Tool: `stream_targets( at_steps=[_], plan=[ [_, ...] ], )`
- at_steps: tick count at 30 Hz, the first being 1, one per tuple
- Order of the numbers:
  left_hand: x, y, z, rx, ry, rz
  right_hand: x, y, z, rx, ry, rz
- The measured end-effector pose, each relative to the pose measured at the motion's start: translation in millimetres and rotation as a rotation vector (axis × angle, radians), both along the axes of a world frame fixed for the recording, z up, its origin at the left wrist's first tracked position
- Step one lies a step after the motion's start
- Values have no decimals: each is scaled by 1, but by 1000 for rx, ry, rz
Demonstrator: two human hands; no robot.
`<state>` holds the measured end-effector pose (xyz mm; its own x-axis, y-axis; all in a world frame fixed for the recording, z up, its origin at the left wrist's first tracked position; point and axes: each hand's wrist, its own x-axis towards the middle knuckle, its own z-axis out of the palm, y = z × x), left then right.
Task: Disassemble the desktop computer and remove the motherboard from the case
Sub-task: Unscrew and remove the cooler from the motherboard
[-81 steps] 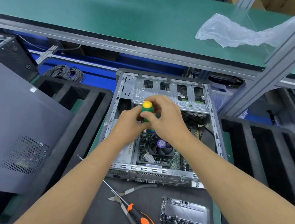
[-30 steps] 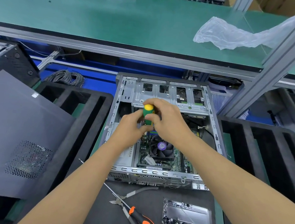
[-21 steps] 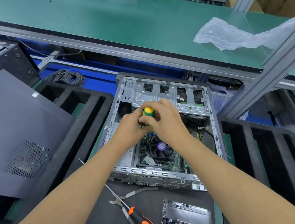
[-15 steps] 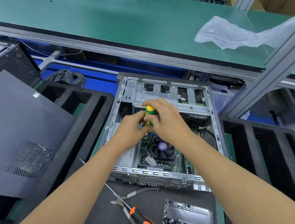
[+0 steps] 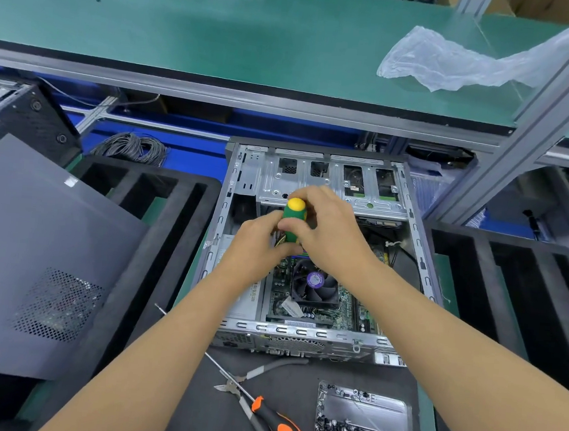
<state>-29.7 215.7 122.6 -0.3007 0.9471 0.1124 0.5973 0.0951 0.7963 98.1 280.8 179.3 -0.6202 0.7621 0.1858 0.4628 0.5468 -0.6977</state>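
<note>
Head view of a teardown station, read left to right. At far left, 1 grey side panel [image 5: 32, 255] lies across 1 black foam tray [image 5: 158, 225], and 1 coil of grey cable [image 5: 132, 147] sits behind it. At centre, 1 open desktop case [image 5: 311, 252] lies on its side on the table [image 5: 211, 411], with 1 motherboard [image 5: 313, 307] seated inside it and 1 cooler fan [image 5: 315, 281] mounted on the board.

Both hands meet over the upper part of the board. The left hand [image 5: 256, 244] has its fingers curled around the lower part of 1 green screwdriver [image 5: 293, 221], apparently steadying it. The right hand [image 5: 329, 233] closes its thumb and fingers round the handle just below the yellow cap. The tip and any screw beneath it are hidden by the hands.

Step in hand, as judged: loosening 1 of the motherboard's mounting screws, with the board not yet free of the case. The next move would call for keeping the driver upright and pressed into the screw head while turning, then lifting the screw clear without dropping it among the components.

On the table nearer the viewer lie 1 pair of grey-handled pliers [image 5: 262, 375] and 1 orange-handled screwdriver [image 5: 275, 424], its shaft crossing the pliers. To their right is 1 metal tray [image 5: 364, 425] holding many small dark screws, too small to count. At far right stands 1 more black foam tray [image 5: 510, 286]. On the green shelf behind lies 1 crumpled plastic bag [image 5: 441, 64].
</note>
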Motion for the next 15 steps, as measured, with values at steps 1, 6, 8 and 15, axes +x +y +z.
stream_targets(
  at_steps=[1, 6, 8, 15],
  plan=[
    [-1, -1, 0, 6, -3, -25, 2, 1, 2, -1, -12, 27],
    [-2, 0, -1, 1, -22, 8, 2, -2, 8, -89, -69, 150],
    [-1, 1, -1, -14, -1, 30, 3, -1, 10, -74, -136, 178],
    [2, 2, -2, -4, -5, 57, -1, 1, 2, -19, -47, 47]
  ],
)
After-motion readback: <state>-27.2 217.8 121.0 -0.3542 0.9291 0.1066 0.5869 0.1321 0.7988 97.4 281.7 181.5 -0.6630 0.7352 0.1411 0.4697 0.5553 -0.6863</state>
